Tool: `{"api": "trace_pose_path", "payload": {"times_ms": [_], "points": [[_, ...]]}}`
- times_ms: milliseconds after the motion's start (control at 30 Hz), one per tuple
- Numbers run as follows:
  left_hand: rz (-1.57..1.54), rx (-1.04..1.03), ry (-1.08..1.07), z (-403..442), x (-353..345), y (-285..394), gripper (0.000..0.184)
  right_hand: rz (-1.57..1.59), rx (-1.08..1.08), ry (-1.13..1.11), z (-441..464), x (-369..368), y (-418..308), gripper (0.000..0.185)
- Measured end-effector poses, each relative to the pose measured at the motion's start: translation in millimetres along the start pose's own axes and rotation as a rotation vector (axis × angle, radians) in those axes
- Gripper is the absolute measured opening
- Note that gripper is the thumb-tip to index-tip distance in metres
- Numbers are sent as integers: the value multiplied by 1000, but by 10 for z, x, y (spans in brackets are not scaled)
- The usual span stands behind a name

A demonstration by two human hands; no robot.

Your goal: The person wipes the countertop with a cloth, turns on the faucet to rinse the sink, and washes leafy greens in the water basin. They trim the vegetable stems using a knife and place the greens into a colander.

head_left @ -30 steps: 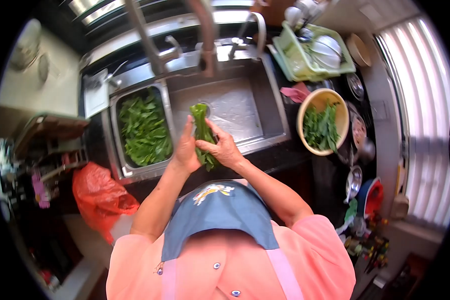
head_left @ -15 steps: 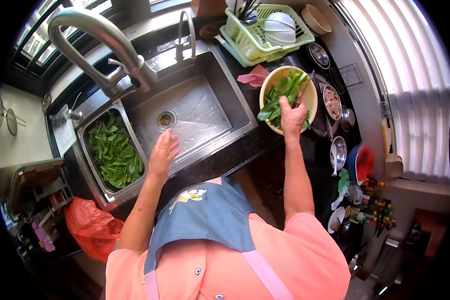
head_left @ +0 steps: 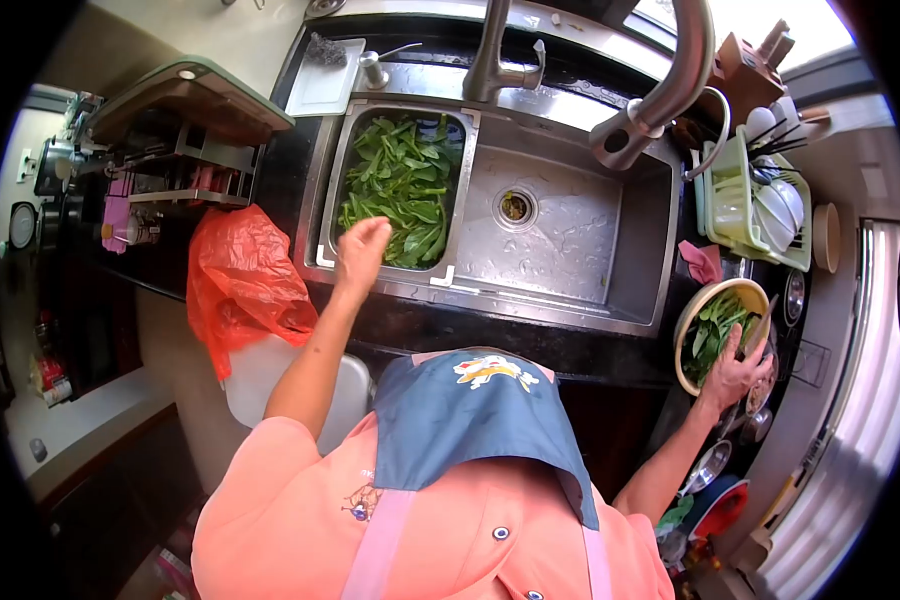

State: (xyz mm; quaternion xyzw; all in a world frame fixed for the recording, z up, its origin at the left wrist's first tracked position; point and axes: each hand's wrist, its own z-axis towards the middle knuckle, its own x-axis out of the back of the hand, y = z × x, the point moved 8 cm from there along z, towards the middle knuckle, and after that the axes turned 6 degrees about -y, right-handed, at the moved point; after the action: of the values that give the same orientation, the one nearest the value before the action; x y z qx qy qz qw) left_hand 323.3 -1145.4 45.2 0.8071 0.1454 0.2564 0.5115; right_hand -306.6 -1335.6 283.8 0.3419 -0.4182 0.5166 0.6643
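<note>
Green leafy vegetables (head_left: pixel 395 170) fill the rectangular basin (head_left: pixel 327 215) set into the left of the sink. Over its front edge is my left hand (head_left: pixel 362 252), fingers drawn together above the leaves; whether anything is between them is hidden. A cream colander (head_left: pixel 686 330) on the counter to the right holds more leafy greens (head_left: pixel 715 325). My right hand (head_left: pixel 735 370) lies at its near right side, touching or just above the greens, fingers spread.
The bare sink bowl (head_left: pixel 570 265) with its drain lies between basin and colander, under a tall faucet (head_left: pixel 660 100). A green dish rack (head_left: pixel 735 205) and a pink cloth (head_left: pixel 700 262) sit right. A red plastic bag (head_left: pixel 240 270) hangs left.
The view has swung left. My left hand has moved from the sink bowl to the leafy basin, its fingers now closed. My right hand has let go of its bunch of greens in the colander.
</note>
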Motion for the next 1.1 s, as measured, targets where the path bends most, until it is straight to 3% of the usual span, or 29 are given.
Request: {"api": "trace_pose_path", "payload": {"times_ms": [67,133,167,233,267,367,500,600,633,700,867,933,1100], "points": [[196,-113,171,211,220,114,33,461,39,-198,-57,74,-247,66],[602,-317,228,214,76,656,29,673,165,-326,-293,132,-764,42],[657,-436,158,294,-101,756,26,680,203,-432,-436,206,-1104,32],[764,-503,-37,543,-470,721,28,643,429,-456,-735,99,-1524,26],[805,-532,-99,669,-645,586,29,671,430,-532,-902,-83,-1617,24],[936,-561,-31,894,-860,323,33,745,479,-676,-1366,-203,-2026,27],[1042,-253,-219,995,-918,-215,35,786,508,-826,-1734,-255,-2324,28],[954,-61,-229,1128,-887,-639,33,796,547,-840,-1871,-369,-2420,30],[1009,-202,-273,1091,-901,-526,36,791,548,-852,-1885,-387,-2446,30],[797,-208,-141,1071,-752,-374,37,784,543,-880,-1885,-408,-2483,30],[333,-250,98,839,-145,790,42,752,511,-947,-1796,-480,-2532,27],[305,-460,219,974,-96,1111,41,774,541,-926,-1765,-472,-2588,26],[320,-186,176,1686,-540,914,36,793,575,-906,-1693,-465,-2699,26]]}}
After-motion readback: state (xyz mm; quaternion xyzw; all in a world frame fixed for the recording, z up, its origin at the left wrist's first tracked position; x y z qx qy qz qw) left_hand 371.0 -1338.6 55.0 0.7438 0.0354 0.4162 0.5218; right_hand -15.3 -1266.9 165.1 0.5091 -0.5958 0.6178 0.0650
